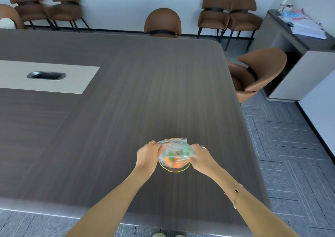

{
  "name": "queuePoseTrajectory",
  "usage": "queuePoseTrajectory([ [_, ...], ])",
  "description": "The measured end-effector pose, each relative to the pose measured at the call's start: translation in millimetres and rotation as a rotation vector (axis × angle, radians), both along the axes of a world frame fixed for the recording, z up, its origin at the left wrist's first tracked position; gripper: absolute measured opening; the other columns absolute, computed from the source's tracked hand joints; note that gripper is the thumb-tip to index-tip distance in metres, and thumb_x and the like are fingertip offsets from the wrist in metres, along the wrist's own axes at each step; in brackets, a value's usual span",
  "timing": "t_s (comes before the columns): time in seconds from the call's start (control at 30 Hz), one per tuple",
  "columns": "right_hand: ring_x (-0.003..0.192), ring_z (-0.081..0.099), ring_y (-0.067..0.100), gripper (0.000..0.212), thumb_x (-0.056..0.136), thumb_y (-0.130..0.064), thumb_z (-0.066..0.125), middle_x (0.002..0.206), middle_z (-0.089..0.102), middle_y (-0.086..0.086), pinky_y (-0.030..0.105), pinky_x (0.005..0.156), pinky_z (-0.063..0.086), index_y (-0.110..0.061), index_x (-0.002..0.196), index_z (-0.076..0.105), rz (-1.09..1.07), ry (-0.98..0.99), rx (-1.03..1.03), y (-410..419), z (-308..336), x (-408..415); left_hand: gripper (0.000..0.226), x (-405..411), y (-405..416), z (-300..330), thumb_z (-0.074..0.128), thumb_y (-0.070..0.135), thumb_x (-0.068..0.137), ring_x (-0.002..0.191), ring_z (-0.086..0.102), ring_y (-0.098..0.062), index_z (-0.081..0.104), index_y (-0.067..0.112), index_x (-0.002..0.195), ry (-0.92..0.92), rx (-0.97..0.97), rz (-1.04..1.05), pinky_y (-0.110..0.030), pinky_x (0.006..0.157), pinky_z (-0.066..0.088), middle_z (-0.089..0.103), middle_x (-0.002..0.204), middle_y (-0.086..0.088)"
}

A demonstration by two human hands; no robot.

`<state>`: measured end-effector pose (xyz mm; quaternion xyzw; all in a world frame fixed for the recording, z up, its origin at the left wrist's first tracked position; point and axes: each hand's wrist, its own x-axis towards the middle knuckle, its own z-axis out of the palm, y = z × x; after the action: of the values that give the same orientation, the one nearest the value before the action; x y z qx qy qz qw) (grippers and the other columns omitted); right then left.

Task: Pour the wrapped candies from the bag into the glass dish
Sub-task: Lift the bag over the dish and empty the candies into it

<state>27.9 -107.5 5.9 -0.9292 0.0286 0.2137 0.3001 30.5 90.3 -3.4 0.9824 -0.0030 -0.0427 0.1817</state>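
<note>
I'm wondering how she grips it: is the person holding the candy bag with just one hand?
No. The left hand and the right hand each pinch a side of the bag above the glass dish.

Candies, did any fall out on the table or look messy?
No. The candies all look to be inside the bag, held by the left hand and right hand over the glass dish. None lie on the table.

Dark wood-grain table, pale inset panel, glass dish near its front edge
</note>
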Motion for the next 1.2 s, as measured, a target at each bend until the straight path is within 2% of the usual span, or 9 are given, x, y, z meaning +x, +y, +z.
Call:
queuePoseTrajectory([
  [0.2,0.083,0.05,0.026,0.026,0.088,0.005,0.035,0.088,0.054,0.012,0.034,0.067,0.04,0.002,0.101,0.057,0.093,-0.14,-0.184,-7.1,3.7,4.1,0.012,14.3,0.8,9.6,0.048,0.016,0.097,0.087,0.065,-0.028,0.054,0.007,0.102,0.031,0.214,-0.174,-0.032,0.068,0.049,0.064,0.097,-0.007],
  [0.33,0.085,0.043,0.024,0.023,0.089,0.007,0.038,0.091,0.049,0.012,0.028,0.067,0.034,0.001,0.106,0.053,0.101,-0.183,-0.215,-4.9,6.3,8.1,0.015,20.1,1.3,17.1,0.04,0.019,0.1,0.083,0.064,-0.03,0.049,0.007,0.103,-0.024,0.174,-0.217,-0.033,0.064,0.043,0.059,0.099,-0.006],
  [0.47,0.082,0.042,0.02,0.019,0.09,0.004,0.038,0.092,0.051,0.012,0.029,0.066,0.037,-0.003,0.101,0.053,0.095,-0.186,-0.165,-5.5,6.2,8.5,0.035,19.9,7.9,16.6,0.029,0.038,0.101,0.074,0.058,-0.024,0.049,0.009,0.1,-0.066,0.088,-0.287,-0.031,0.063,0.043,0.052,0.091,-0.003],
  [0.57,0.083,0.04,0.023,0.008,0.094,-0.01,0.038,0.09,0.044,0.007,0.031,0.07,0.035,-0.01,0.086,0.04,0.092,-0.113,-0.054,-7.9,7.3,9.5,0.05,18.2,14.1,16.2,0.045,0.061,0.088,0.072,0.054,-0.02,0.049,0.012,0.097,-0.04,0.103,-0.331,-0.032,0.067,0.046,0.053,0.088,0.002],
  [0.63,0.085,0.039,0.022,0.017,0.091,-0.026,0.046,0.093,0.043,0.005,0.029,0.069,0.034,-0.011,0.088,0.038,0.091,-0.043,0.008,-9.6,8.9,7.7,0.058,19.4,18.9,13.2,0.053,0.068,0.077,0.074,0.058,-0.022,0.049,0.013,0.095,-0.06,0.153,-0.334,-0.033,0.07,0.047,0.052,0.083,0.004],
  [0.73,0.083,0.041,0.019,0.031,0.083,-0.038,0.058,0.091,0.043,0.0,0.023,0.055,0.031,-0.014,0.089,0.038,0.148,-0.065,-0.069,-11.3,8.2,8.2,0.048,23.0,24.9,5.9,0.07,0.056,0.071,0.063,0.062,-0.019,0.056,0.013,0.086,-0.173,0.298,-0.38,-0.028,0.06,0.046,0.058,0.073,0.004],
  [0.87,0.084,0.04,0.021,0.017,0.089,-0.019,0.056,0.093,0.048,0.007,0.03,0.068,0.036,-0.01,0.088,0.041,0.199,-0.228,-0.169,-7.2,11.0,17.1,0.044,27.8,25.9,9.4,0.091,0.025,0.037,0.029,0.044,-0.013,0.051,0.017,0.053,-0.297,0.422,-0.344,-0.016,0.035,0.027,0.046,0.041,0.003],
  [1.03,0.089,0.052,0.028,0.015,0.091,-0.017,0.054,0.097,0.057,0.014,0.03,0.067,0.035,-0.008,0.086,0.043,0.202,-0.3,-0.168,-5.1,24.2,26.9,0.042,38.8,27.0,21.2,0.088,0.011,0.036,0.029,0.034,-0.018,0.049,0.015,0.05,-0.398,0.392,-0.285,-0.02,0.035,0.029,0.044,0.039,0.0],
  [1.2,0.08,0.044,0.02,0.016,0.091,-0.017,0.055,0.085,0.046,0.005,0.03,0.065,0.035,-0.008,0.084,0.044,0.203,-0.353,-0.148,-3.0,34.1,37.7,0.042,54.5,31.8,29.2,0.089,0.023,0.051,0.031,0.043,-0.019,0.047,0.014,0.052,-0.441,0.356,-0.23,-0.022,0.038,0.03,0.044,0.04,0.0],
])
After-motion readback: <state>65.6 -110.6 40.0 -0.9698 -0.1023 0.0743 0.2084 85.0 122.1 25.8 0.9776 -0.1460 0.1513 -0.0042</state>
